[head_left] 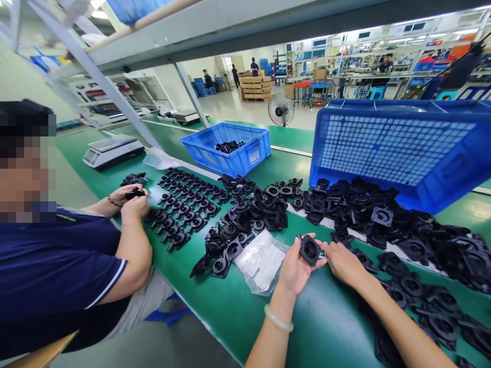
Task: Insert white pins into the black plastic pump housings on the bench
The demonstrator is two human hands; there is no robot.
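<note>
A square black plastic part (310, 250) with a round recess lies in my left hand (297, 266), whose fingers hold it from below and at its edges. My right hand (340, 261) is closed at the part's right side, its fingertips pinching something small and pale that I cannot make out. Left of my hands lies a clear plastic bag (261, 260) with white contents. A heap of black parts (353, 204) spreads behind my hands, and more black parts (433, 306) lie beyond my right forearm.
On the left, a co-worker (69, 271) holds a black part beside rows of parts (184, 202). A blue bin (230, 148) holds parts, a large blue crate (383, 148) is tipped at the right, and a scale (113, 150) stands at the left. A metal shelf beam (215, 38) crosses overhead.
</note>
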